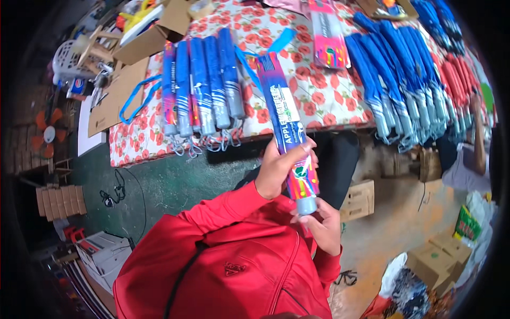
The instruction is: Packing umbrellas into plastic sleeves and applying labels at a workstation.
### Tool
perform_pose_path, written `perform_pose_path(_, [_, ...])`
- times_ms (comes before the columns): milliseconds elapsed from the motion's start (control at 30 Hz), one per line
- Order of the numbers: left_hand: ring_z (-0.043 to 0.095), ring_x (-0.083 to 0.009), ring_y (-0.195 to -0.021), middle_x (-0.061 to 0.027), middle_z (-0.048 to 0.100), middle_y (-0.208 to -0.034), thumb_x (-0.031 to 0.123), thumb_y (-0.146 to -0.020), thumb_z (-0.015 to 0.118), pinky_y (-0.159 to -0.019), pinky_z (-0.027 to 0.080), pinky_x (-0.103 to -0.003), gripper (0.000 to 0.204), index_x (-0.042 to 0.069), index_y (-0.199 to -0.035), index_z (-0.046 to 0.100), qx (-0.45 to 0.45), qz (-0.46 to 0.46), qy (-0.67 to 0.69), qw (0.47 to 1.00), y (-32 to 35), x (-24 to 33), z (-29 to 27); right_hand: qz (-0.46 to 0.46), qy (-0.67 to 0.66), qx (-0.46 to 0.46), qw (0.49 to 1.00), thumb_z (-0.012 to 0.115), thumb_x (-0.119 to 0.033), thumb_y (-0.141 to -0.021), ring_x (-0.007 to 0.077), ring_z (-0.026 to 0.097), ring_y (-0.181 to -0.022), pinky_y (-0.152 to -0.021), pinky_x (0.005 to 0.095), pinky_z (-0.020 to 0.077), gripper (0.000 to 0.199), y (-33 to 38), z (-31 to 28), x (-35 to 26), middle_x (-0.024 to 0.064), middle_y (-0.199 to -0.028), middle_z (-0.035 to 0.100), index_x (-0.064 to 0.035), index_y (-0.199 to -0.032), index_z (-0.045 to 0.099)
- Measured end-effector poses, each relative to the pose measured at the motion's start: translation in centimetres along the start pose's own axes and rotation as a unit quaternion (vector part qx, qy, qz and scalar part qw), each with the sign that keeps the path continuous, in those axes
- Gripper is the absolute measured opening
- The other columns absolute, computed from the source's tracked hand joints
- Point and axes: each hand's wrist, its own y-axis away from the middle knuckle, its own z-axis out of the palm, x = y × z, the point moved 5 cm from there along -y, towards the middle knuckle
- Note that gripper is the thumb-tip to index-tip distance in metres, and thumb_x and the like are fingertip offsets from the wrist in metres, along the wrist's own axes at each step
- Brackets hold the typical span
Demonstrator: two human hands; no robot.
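Note:
A folded umbrella [284,111] in a printed pink and blue sleeve slants before me, its grey handle end toward my body. My left hand [281,166] is wrapped round its lower middle. At the grey handle end my right hand [321,222] has its fingers and thumb closed on the umbrella. Just beyond, on the table, a row of blue folded umbrellas [197,80] lies side by side, grey handles toward me, some in printed sleeves. A blue strap [281,40] lies by the far end of the held umbrella.
The table [319,114] has a red-flowered cloth. More blue umbrellas [398,74] and red umbrellas [459,80] lie on the right, near another person's arm [478,111]. Printed sleeves [328,34] lie at the back. Cardboard boxes [438,260] stand on the floor at right.

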Motion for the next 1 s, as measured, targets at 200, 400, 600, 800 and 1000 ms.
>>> perform_pose_path(200, [0.063, -0.0196, -0.067, -0.0142, 0.065, -0.092, 0.006, -0.093, 0.058, -0.058, 0.053, -0.029, 0.026, -0.001, -0.118, 0.052, 0.027, -0.024, 0.025, 0.999, 0.9, -0.8, -0.8, -0.030, 0.062, 0.091, 0.993, 0.069, -0.003, -0.087, 0.0190, 0.066, -0.077, -0.075, 0.0282, 0.0532, 0.035, -2.4, 0.6, 1.1, 0.0130, -0.097, 0.072, 0.0064, -0.120, 0.062])
perform_pose_path(400, [0.062, -0.0206, -0.064, -0.0117, 0.065, -0.087, 0.008, -0.084, 0.063, -0.058, 0.052, -0.032, 0.041, 0.002, -0.122, 0.050, 0.095, 0.164, -0.331, 0.924, -1.8, 7.1, -7.1, -0.084, 0.278, 0.062, 0.955, 0.066, -0.005, -0.090, 0.0168, 0.064, -0.074, -0.072, 0.0240, 0.0508, 0.033, -4.4, 3.2, 0.8, 0.0126, -0.095, 0.070, 0.0070, -0.120, 0.061])
perform_pose_path(600, [0.060, -0.0339, -0.085, -0.0185, 0.063, -0.104, 0.013, -0.084, 0.067, -0.076, 0.050, -0.044, 0.055, 0.001, -0.135, 0.048, 0.275, 0.274, -0.571, 0.723, -4.1, 15.4, -11.0, -0.099, 0.313, 0.040, 0.944, 0.070, -0.010, -0.090, 0.0157, 0.065, -0.071, -0.067, 0.0237, 0.0502, 0.033, -5.3, 3.7, 2.2, 0.0124, -0.089, 0.071, 0.0079, -0.117, 0.062])
perform_pose_path(800, [0.048, -0.0418, -0.118, -0.0250, 0.052, -0.129, 0.020, -0.084, 0.069, -0.101, 0.040, -0.050, 0.063, 0.005, -0.141, 0.049, 0.300, 0.300, -0.736, 0.527, -3.7, 12.8, -13.9, -0.056, 0.344, 0.020, 0.937, 0.071, -0.017, -0.089, 0.0225, 0.067, -0.077, -0.071, 0.0278, 0.0520, 0.037, -4.0, 3.9, 3.5, 0.0152, -0.093, 0.072, 0.0068, -0.117, 0.064])
perform_pose_path(1000, [0.042, -0.0434, -0.125, -0.0232, 0.050, -0.133, 0.022, -0.085, 0.067, -0.105, 0.034, -0.056, 0.051, 0.010, -0.134, 0.057, 0.298, 0.309, -0.750, 0.504, -3.5, 11.3, -13.2, 0.018, 0.301, 0.032, 0.953, 0.073, -0.023, -0.088, 0.0291, 0.070, -0.084, -0.075, 0.0317, 0.0540, 0.041, -2.5, 2.8, 4.9, 0.0186, -0.099, 0.073, 0.0057, -0.117, 0.066])
